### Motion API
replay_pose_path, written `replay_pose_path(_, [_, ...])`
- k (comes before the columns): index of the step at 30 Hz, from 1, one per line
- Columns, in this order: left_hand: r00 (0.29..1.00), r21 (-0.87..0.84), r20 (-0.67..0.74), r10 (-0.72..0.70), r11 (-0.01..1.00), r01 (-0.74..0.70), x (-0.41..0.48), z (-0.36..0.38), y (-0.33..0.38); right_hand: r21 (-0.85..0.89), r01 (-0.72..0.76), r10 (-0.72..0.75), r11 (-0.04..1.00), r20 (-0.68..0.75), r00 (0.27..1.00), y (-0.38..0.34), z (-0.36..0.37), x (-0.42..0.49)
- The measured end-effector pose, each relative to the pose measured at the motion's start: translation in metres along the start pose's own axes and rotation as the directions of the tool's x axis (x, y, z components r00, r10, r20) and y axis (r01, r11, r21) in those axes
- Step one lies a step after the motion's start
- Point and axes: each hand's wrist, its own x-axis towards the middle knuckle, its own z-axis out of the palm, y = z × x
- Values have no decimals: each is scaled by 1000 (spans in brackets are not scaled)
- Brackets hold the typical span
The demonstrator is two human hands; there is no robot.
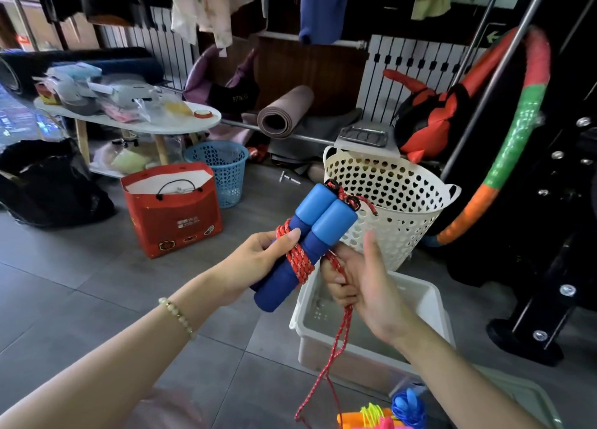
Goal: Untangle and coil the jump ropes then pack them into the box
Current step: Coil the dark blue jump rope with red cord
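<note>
My left hand (258, 263) grips two blue foam jump-rope handles (310, 234) held side by side, with red speckled rope (298, 260) wound around their middle. My right hand (361, 280) holds the loose end of that red rope just to the right of the handles, fingers curled round it and thumb up. The rest of the rope (336, 354) hangs down as a long loop. Below my hands stands the white plastic box (433, 302) on the floor. More jump ropes, orange, yellow, pink and blue (387, 412), lie at the bottom edge.
A white perforated basket (400, 208) stands behind the box. A red gift bag (171, 215), a blue basket (223, 170), a rolled mat (284, 111) and a cluttered white table (129, 121) lie farther back. A colourful hoop (513, 128) leans at the right.
</note>
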Motion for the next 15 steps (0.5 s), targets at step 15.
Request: replay_pose_path(15, [911,11,-400,-97,994,111,31,-12,-27,-998,-4,-175,-62,7,984,1,-10,-5])
